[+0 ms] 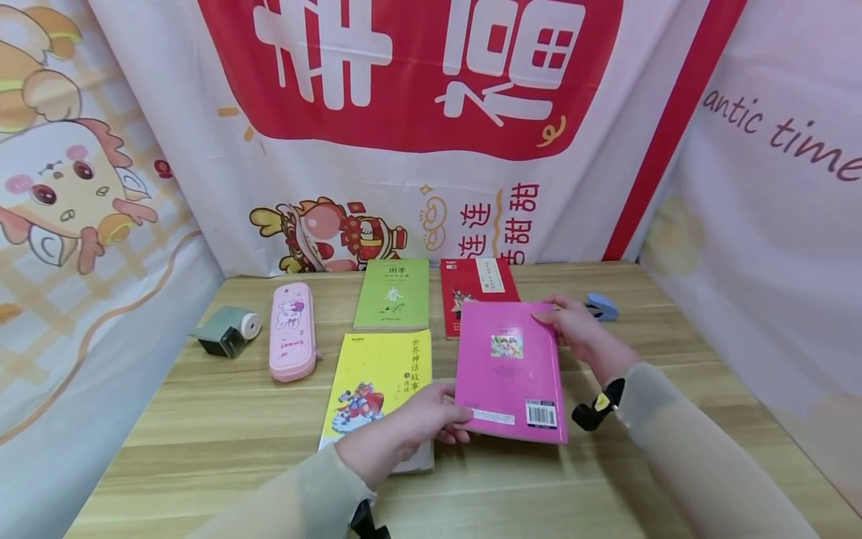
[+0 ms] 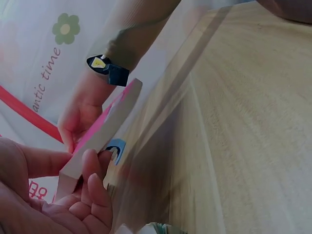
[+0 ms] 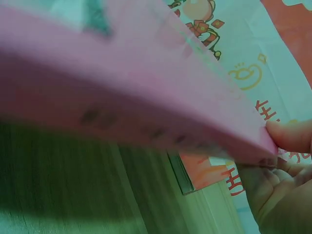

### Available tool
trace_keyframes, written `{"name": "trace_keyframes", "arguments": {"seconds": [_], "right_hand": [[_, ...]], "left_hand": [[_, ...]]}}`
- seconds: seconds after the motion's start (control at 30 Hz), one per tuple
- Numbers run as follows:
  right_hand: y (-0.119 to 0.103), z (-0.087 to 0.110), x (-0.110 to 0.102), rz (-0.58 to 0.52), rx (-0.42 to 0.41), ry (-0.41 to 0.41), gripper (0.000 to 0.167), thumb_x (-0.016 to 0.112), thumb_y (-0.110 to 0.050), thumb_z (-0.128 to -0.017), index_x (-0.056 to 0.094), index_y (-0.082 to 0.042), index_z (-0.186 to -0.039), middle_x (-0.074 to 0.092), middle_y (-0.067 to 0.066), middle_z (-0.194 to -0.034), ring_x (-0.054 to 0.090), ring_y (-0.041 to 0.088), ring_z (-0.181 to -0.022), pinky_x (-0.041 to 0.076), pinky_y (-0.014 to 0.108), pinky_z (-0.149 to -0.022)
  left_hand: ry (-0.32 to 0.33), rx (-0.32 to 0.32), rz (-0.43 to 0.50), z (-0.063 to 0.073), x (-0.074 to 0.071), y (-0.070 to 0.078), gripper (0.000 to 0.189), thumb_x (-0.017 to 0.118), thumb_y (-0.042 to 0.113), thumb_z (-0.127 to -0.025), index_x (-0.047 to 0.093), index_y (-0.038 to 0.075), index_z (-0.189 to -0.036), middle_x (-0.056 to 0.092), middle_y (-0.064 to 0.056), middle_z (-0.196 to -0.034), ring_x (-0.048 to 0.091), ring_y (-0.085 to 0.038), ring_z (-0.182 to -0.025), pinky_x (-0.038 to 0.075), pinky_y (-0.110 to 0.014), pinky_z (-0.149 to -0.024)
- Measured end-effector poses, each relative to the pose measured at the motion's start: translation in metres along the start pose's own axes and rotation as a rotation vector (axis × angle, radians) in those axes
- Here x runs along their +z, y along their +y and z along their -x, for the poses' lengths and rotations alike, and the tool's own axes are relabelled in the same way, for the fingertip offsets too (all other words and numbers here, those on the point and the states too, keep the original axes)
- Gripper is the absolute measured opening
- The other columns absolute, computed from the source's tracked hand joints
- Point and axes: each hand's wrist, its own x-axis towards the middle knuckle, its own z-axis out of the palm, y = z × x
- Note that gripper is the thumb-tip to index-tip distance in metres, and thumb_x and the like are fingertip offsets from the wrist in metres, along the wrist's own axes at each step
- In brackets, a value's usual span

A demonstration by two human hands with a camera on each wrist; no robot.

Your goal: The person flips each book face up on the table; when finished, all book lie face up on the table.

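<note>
Both hands hold a pink book (image 1: 508, 374) above the table, its back cover with a barcode facing up. My left hand (image 1: 431, 415) pinches its lower left corner, thumb on top and fingers beneath, as the left wrist view shows with the left hand (image 2: 73, 195). At the upper right corner my right hand (image 1: 572, 329) grips the edge; the right wrist view shows the right hand (image 3: 287, 170) with the thumb over the cover. Under the left forearm lies a yellow book (image 1: 377, 374). Behind the pink book is a red book (image 1: 478, 281), partly covered from view.
A green book (image 1: 393, 296) lies behind the yellow one. Farther left are a pink pencil case (image 1: 292, 333) and a small green and white object with a black part (image 1: 229, 329). A blue object (image 1: 601, 306) lies beyond the right hand. Printed cloth (image 1: 417, 172) hangs behind the wooden table (image 1: 202, 419).
</note>
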Motion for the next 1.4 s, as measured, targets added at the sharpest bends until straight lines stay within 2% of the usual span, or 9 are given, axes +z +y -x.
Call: {"name": "trace_keyframes", "arguments": {"seconds": [0.17, 0.4, 0.57, 0.7, 0.8, 0.97, 1.17, 1.27, 1.4], "right_hand": [[-0.002, 0.0, 0.0, -0.032, -0.055, -0.013, 0.044, 0.056, -0.021, -0.101, 0.045, -0.014, -0.143, 0.052, 0.017, -0.134, 0.066, 0.019, -0.086, 0.055, 0.028, -0.071], [-0.004, 0.002, -0.007, -0.229, -0.183, -0.1, 0.035, 0.039, -0.023, -0.108, 0.058, 0.002, -0.121, 0.06, 0.01, -0.116, 0.065, 0.018, -0.087, 0.056, 0.029, -0.068], [-0.001, 0.003, -0.017, -0.483, -0.258, -0.331, 0.045, 0.022, -0.027, -0.111, 0.06, -0.003, -0.111, 0.063, 0.009, -0.109, 0.066, 0.02, -0.09, 0.057, 0.03, -0.069], [0.001, 0.0, -0.02, -0.641, -0.352, -0.57, 0.049, 0.016, -0.023, -0.11, 0.056, 0.003, -0.124, 0.062, 0.014, -0.114, 0.066, 0.024, -0.094, 0.058, 0.036, -0.076], [-0.001, -0.001, -0.02, -0.696, -0.392, -0.664, 0.047, 0.016, -0.016, -0.11, 0.051, 0.006, -0.132, 0.061, 0.016, -0.118, 0.064, 0.025, -0.095, 0.057, 0.038, -0.082], [-0.007, 0.001, -0.017, -0.653, -0.397, -0.637, 0.04, 0.022, -0.005, -0.108, 0.053, 0.001, -0.133, 0.062, 0.015, -0.118, 0.063, 0.025, -0.099, 0.056, 0.039, -0.086], [-0.016, 0.003, -0.012, -0.384, -0.441, -0.479, 0.031, 0.039, -0.011, -0.107, 0.054, -0.011, -0.134, 0.059, 0.008, -0.122, 0.057, 0.021, -0.112, 0.046, 0.042, -0.1], [-0.018, 0.004, -0.009, -0.263, -0.459, -0.393, 0.03, 0.044, -0.016, -0.106, 0.053, -0.01, -0.134, 0.054, 0.006, -0.127, 0.051, 0.02, -0.121, 0.039, 0.042, -0.108], [-0.021, 0.008, -0.006, -0.269, -0.437, -0.357, 0.025, 0.044, -0.017, -0.106, 0.051, -0.011, -0.129, 0.056, 0.003, -0.124, 0.05, 0.019, -0.122, 0.034, 0.04, -0.111]], "left_hand": [[0.034, -0.003, -0.009, -0.003, -0.005, 0.002, 0.039, 0.055, 0.008, -0.098, 0.052, -0.004, -0.136, 0.07, -0.013, -0.086, 0.065, -0.017, -0.067, 0.054, -0.026, -0.061], [0.058, -0.03, 0.025, -0.007, -0.01, -0.001, 0.031, 0.05, 0.007, -0.101, 0.058, -0.001, -0.129, 0.069, -0.012, -0.086, 0.064, -0.018, -0.068, 0.054, -0.026, -0.062], [0.072, -0.051, 0.099, -0.008, -0.012, -0.003, 0.033, 0.048, 0.011, -0.102, 0.058, 0.0, -0.131, 0.066, -0.011, -0.082, 0.059, -0.015, -0.063, 0.052, -0.024, -0.06], [0.091, -0.062, 0.152, -0.009, -0.014, -0.004, 0.035, 0.046, 0.015, -0.102, 0.056, -0.001, -0.132, 0.063, -0.008, -0.074, 0.052, -0.011, -0.055, 0.05, -0.023, -0.055], [0.091, -0.071, 0.18, -0.008, -0.015, -0.004, 0.035, 0.046, 0.017, -0.102, 0.056, -0.001, -0.131, 0.059, -0.006, -0.069, 0.049, -0.009, -0.051, 0.049, -0.022, -0.053], [0.076, -0.099, 0.225, -0.007, -0.017, -0.005, 0.035, 0.048, 0.019, -0.103, 0.056, 0.002, -0.132, 0.056, -0.003, -0.067, 0.045, -0.007, -0.049, 0.049, -0.021, -0.05], [0.03, -0.111, 0.271, -0.005, -0.02, -0.007, 0.039, 0.05, 0.022, -0.102, 0.056, 0.005, -0.137, 0.053, -0.001, -0.066, 0.044, -0.005, -0.048, 0.052, -0.021, -0.051], [-0.036, -0.101, 0.272, -0.003, -0.021, -0.008, 0.039, 0.051, 0.024, -0.101, 0.059, 0.003, -0.133, 0.052, 0.0, -0.065, 0.043, -0.005, -0.047, 0.053, -0.021, -0.051], [-0.137, -0.086, 0.249, -0.002, -0.02, -0.008, 0.041, 0.049, 0.022, -0.098, 0.059, -0.005, -0.126, 0.054, 0.0, -0.064, 0.046, -0.006, -0.046, 0.055, -0.023, -0.053]]}}
